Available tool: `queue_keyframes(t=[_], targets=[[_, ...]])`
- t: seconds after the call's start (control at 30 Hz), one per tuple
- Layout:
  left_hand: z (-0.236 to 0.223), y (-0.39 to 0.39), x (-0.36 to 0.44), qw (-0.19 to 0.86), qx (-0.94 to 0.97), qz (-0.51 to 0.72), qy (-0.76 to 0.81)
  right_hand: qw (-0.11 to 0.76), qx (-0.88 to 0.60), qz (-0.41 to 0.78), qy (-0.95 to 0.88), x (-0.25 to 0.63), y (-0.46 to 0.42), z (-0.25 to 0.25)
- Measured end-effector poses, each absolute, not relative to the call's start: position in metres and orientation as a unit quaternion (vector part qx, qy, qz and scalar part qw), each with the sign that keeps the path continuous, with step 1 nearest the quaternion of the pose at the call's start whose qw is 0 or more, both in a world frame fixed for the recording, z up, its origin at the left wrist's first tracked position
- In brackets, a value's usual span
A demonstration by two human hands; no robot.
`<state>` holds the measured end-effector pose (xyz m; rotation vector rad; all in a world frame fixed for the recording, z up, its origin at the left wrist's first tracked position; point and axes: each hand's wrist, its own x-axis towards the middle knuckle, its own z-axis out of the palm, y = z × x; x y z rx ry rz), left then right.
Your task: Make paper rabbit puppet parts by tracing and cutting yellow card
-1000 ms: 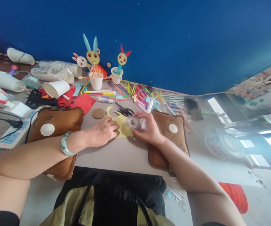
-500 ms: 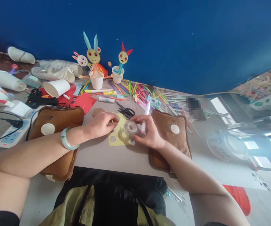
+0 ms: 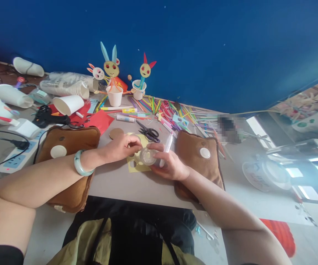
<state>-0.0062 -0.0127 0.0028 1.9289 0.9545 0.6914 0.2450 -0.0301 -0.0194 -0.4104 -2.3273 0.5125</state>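
Note:
In my right hand (image 3: 172, 163) is a roll of clear tape (image 3: 148, 157), held between thumb and fingers. A white marker (image 3: 168, 142) is also tucked in that hand, slanting up. My left hand (image 3: 122, 148) has thumb and forefinger pinched together right beside the roll's left edge; whatever lies between the fingertips is too small to make out. Below both hands a yellow paper sheet (image 3: 134, 169) with round holes lies on the table, partly covered. Black-handled scissors (image 3: 152, 135) rest just beyond it, and a brown cardboard disc (image 3: 116, 133) sits behind my left hand.
Brown cushions (image 3: 192, 149) lie under each forearm. Paper rabbit figures stand in white cups (image 3: 115, 96) at the back. Coloured sticks (image 3: 194, 116), red paper (image 3: 101, 122), a black glue gun (image 3: 51, 118) and a power strip (image 3: 18, 158) surround the work area.
My right hand has brought the tape roll leftward and slightly down, up against my left fingertips. The roll and the marker are tilted differently. The left hand stays almost in place.

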Motion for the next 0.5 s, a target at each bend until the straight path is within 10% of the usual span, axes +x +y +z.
queue_keyframes(t=[0.5], targets=[[0.0007,-0.0225,-0.009,0.17,0.894,0.279,0.305,0.353,-0.206,0.198,-0.891,0.2435,-0.0308,-0.024]])
